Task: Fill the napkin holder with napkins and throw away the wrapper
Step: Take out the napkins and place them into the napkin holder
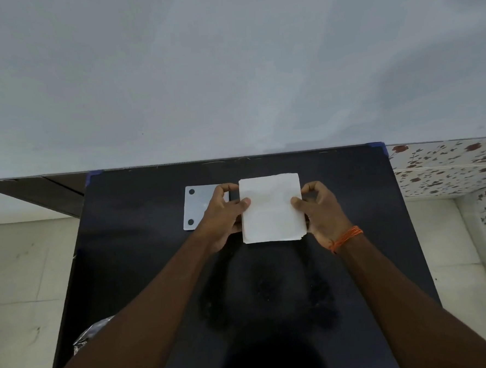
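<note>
Head view: two bare hands grip a white stack of napkins over the far middle of a black desk.

The left hand clasps the stack's left edge, thumb on top and fingers curled at its far corner; the right hand clasps the right edge the same way, thumb pressed on the top sheet, fingers bent behind. An orange thread band circles the right wrist. Just beside the stack on its left, partly under the left hand, lies a pale grey flat plate with two dark round holes; whether it belongs to the napkin holder cannot be told. At the desk's near left edge a crumpled clear wrapper shows beside the left forearm. A plain grey wall rises behind the far edge.
</note>
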